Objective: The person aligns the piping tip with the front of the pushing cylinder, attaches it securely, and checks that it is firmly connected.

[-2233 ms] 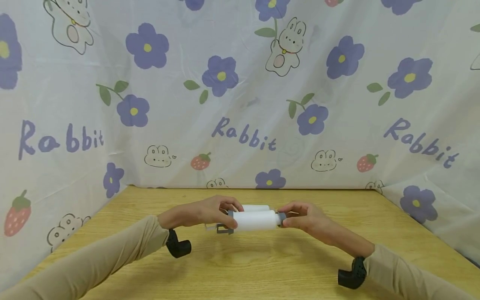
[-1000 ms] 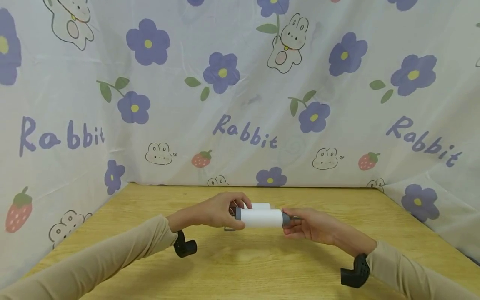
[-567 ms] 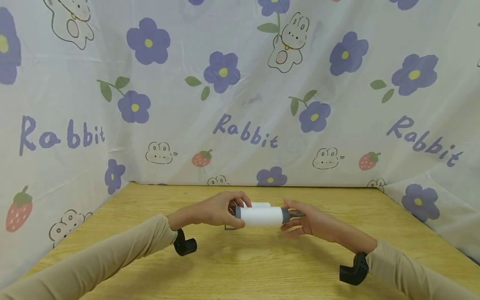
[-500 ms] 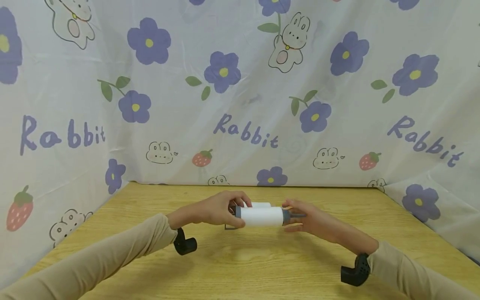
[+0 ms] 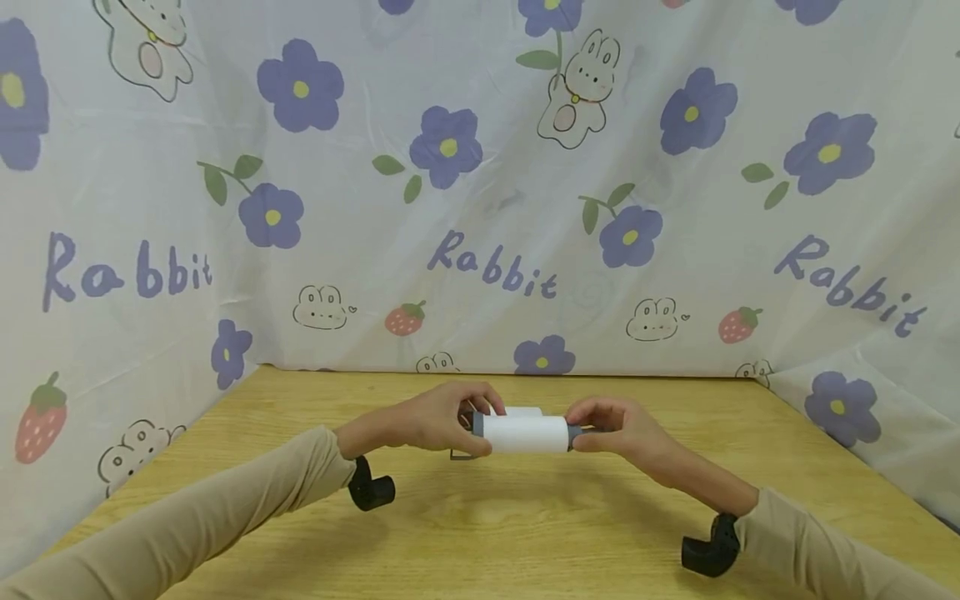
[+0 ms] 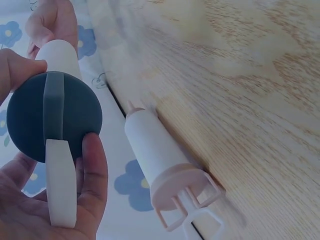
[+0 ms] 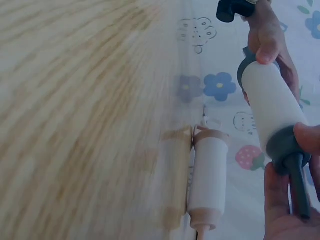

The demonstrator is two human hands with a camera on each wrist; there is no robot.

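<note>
A: Where do we have the white cylindrical roller with dark grey end caps [image 5: 525, 434]?

B: Lifted off the light wooden counter [image 5: 480, 533], held level between our two hands. Its long axis runs left to right across us, so each hand meets one end of it.

A: And which hand sits where?

B: Our left hand [image 5: 438, 421] grips the left cap, with a thumb and curled fingers [image 6: 92, 170] wrapped round the round dark end. Our right hand [image 5: 615, 425] pinches the right cap and the thin dark stub sticking out of it, fingers [image 7: 307, 140] closed on that end. Both hands are equally near; neither is free.

A: How does the roller look?

B: Smooth, matte white along the body, grey-blue at both ends. On the left end a pale bar lies across the cap; it may be part of a handle, though the wrist view is too close for us to be sure.

A: Anything lying behind it?

B: A second white roller with pale pinkish ends [image 6: 150, 155] rests on the counter just beyond, parallel to the one we hold, beside the flower-printed backdrop cloth [image 5: 480, 167].
</note>
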